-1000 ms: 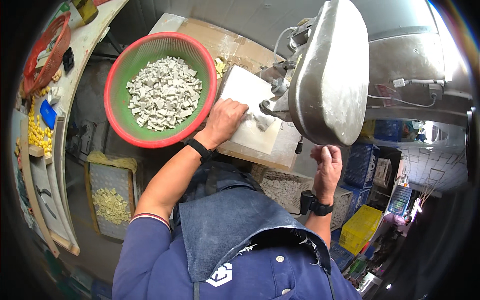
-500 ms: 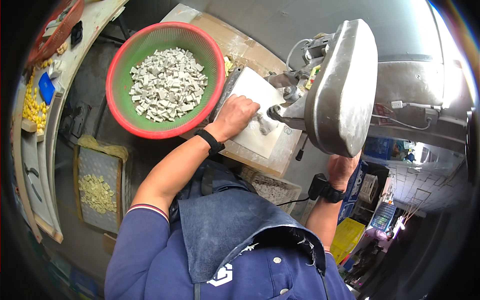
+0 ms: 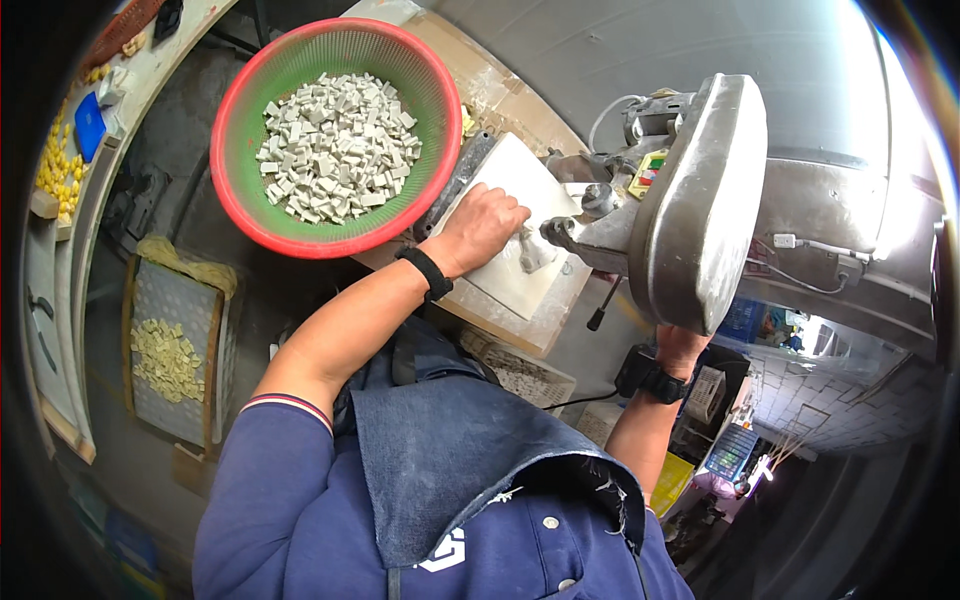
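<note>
Our left hand (image 3: 480,228) lay on the flat white rectangular board (image 3: 515,255) that sat on a brown cardboard-covered bench (image 3: 505,95), its fingers bent down around a small pale grey block (image 3: 533,250) and pressing it against the board right at the mouth of the big rounded grey metal machine (image 3: 700,205). A black band (image 3: 424,272) circled that wrist. Our right hand (image 3: 680,345) was mostly hidden beneath the machine's lower edge, so we could not tell whether its fingers were closed or loose; only the wrist with a black watch (image 3: 645,378) showed. Just left of the board stood a round plastic basket, green inside with a red rim (image 3: 235,215), heaped with small pale grey cut blocks (image 3: 335,145). Farther left, on the floor, a wooden-framed mesh tray (image 3: 175,300) carried yellowish pieces (image 3: 165,360), and a small blue rectangular card (image 3: 88,127) lay on the pale shelf near loose yellow bits (image 3: 55,165). Low on the right sat a yellow box (image 3: 672,478).
</note>
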`<state>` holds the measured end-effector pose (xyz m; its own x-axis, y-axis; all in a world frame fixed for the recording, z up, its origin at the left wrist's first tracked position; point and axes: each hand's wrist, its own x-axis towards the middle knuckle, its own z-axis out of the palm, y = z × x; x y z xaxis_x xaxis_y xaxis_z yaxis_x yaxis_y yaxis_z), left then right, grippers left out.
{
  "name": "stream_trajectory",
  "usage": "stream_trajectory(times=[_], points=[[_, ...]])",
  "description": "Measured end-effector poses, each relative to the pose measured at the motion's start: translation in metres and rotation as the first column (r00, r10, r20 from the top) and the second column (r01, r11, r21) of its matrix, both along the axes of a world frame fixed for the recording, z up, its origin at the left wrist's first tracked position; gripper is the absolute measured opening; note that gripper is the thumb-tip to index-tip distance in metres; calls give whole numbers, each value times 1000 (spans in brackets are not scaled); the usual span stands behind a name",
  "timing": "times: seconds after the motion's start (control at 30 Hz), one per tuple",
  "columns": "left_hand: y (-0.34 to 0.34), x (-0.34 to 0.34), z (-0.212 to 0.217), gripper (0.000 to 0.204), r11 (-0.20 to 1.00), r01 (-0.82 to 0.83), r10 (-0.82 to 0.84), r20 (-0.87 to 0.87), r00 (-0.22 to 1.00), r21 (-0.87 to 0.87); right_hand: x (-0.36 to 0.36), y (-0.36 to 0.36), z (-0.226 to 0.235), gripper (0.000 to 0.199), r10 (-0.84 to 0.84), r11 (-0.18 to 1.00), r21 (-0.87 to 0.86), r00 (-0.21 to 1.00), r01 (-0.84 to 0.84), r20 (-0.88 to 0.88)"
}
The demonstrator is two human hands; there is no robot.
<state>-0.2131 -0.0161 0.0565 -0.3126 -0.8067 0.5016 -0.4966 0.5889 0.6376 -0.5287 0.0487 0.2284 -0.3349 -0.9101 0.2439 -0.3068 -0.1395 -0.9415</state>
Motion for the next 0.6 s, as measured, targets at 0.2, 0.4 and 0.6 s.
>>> stream_trajectory(times=[0.2, 0.4, 0.6], points=[[2, 3, 2, 14, 1000, -10, 11, 54, 999, -21, 9, 1, -6, 54, 140, 988, -93, 962, -121, 233], [2, 2, 2, 16, 1000, 0, 3, 69, 998, -31, 15, 1, -4, 53, 138, 989, -79, 955, -122, 264], [2, 1, 2, 16, 1000, -1, 3, 83, 997, -30, 19, 3, -2, 48, 121, 991, -78, 974, -108, 191]])
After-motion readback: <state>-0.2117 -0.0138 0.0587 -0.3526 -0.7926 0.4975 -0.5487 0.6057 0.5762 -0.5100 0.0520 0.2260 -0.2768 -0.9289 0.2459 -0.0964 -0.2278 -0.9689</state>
